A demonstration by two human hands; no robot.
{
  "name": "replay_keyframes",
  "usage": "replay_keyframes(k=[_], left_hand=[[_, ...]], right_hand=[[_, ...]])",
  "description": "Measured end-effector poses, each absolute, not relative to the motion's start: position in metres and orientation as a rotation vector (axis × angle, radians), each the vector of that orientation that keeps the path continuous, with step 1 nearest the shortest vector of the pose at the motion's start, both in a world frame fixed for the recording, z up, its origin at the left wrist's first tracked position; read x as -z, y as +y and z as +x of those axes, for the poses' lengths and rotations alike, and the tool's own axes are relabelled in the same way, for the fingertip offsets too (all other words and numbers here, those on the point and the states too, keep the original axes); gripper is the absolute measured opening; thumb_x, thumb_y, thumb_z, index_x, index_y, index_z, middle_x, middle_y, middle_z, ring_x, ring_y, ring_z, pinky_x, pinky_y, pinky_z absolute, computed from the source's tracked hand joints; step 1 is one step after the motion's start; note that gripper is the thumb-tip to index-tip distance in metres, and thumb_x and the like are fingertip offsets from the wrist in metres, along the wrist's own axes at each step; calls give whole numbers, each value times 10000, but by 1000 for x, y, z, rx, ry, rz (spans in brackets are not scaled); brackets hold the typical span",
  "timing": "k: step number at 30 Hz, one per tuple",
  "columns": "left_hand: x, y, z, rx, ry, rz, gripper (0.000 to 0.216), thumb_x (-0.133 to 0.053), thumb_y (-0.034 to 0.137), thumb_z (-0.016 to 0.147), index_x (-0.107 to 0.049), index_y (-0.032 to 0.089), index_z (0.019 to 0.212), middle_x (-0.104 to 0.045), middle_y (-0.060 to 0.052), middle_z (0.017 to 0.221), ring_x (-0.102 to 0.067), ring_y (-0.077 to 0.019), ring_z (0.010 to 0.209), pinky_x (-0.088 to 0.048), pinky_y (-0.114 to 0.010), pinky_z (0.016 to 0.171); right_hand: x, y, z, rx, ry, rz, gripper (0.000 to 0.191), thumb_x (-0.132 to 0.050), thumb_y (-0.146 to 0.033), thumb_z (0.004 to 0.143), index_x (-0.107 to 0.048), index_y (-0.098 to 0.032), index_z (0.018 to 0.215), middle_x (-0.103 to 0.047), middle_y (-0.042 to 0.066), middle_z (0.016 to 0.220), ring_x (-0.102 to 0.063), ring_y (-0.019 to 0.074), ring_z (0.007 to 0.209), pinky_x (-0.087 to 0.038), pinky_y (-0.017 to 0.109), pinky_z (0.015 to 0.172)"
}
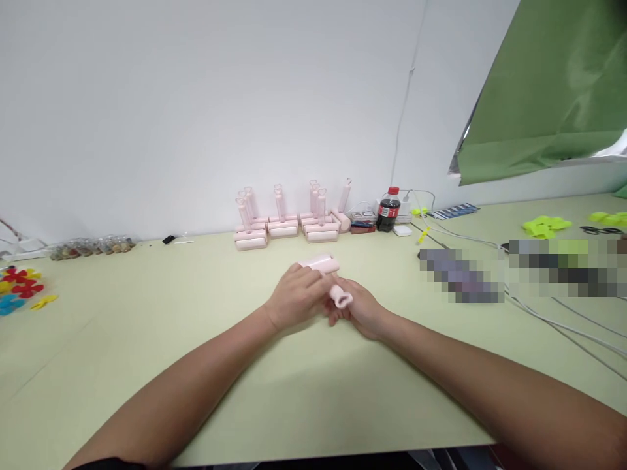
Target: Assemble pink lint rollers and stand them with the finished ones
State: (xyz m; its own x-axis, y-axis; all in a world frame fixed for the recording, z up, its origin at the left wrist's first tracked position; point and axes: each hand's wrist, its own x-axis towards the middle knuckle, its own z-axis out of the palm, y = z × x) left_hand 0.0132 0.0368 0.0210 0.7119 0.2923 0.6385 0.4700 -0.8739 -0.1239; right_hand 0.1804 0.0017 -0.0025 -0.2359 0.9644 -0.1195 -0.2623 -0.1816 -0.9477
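Note:
A pale pink lint roller point(339, 296) is in my two hands, above the middle of the table. The looped end of its handle points toward me, and its wide roller head point(321, 264) shows beyond my fingers. My left hand point(300, 294) is closed over the handle from the left, its fingers slightly smeared by motion. From the right, my right hand point(360, 307) is wrapped round the same handle, with some curled fingertips visible below it. The middle of the handle is hidden by my fingers.
Several similar pink lint rollers point(321, 232) stand along the wall. Right of them are a cola bottle point(388, 210) and white cables point(539, 321). Yellow-green flower-like pieces point(546, 226) and scissors point(601, 230) lie farther right. Coloured flower-like pieces point(27, 287) lie at far left.

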Motion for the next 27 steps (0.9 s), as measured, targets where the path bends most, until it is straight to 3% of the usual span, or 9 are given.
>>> replay_keyframes(k=[4, 9, 15, 22, 27], left_hand=[[-41, 77, -6, 1185, -1087, -2676, 143, -535, 319, 897, -594, 195, 934, -602, -42, 880, -568, -153, 706, -418, -285, 636], [-67, 140, -17, 1202, -1701, -2555, 127, -597, 322, 827, -568, 198, 826, -637, -30, 844, -597, -187, 738, -431, -296, 686], [-73, 195, -11, 1244, -1910, -2412, 94, -555, 237, 821, -594, 183, 887, -662, -56, 908, -605, -200, 788, -424, -298, 707], [-74, 230, -3, 1263, -2033, -2292, 129, -598, 195, 773, -601, 181, 901, -666, -79, 941, -598, -239, 896, -423, -322, 792], [-74, 236, -1, 1348, -2096, -2263, 260, -647, 233, 737, -616, 178, 989, -636, -96, 1091, -604, -235, 932, -441, -318, 818]], right_hand=[[3, 1, 179, -1638, -1160, -1027, 277, -579, -436, 880, -608, -176, 972, -629, 23, 735, -582, 124, 561, -511, 238, 455], [3, 1, 179, -1616, -1284, -1067, 294, -612, -444, 857, -612, -169, 962, -614, 11, 746, -577, 109, 579, -508, 223, 477], [7, 1, 179, -1596, -1348, -1041, 388, -635, -529, 816, -608, -168, 956, -610, 13, 764, -576, 112, 607, -502, 232, 497], [11, 2, 179, -1589, -1375, -1040, 370, -632, -516, 823, -608, -167, 946, -607, 15, 764, -576, 117, 618, -504, 240, 505], [10, 1, 178, -1584, -1395, -1038, 342, -632, -494, 827, -613, -168, 928, -606, 15, 767, -570, 117, 626, -502, 245, 513]])
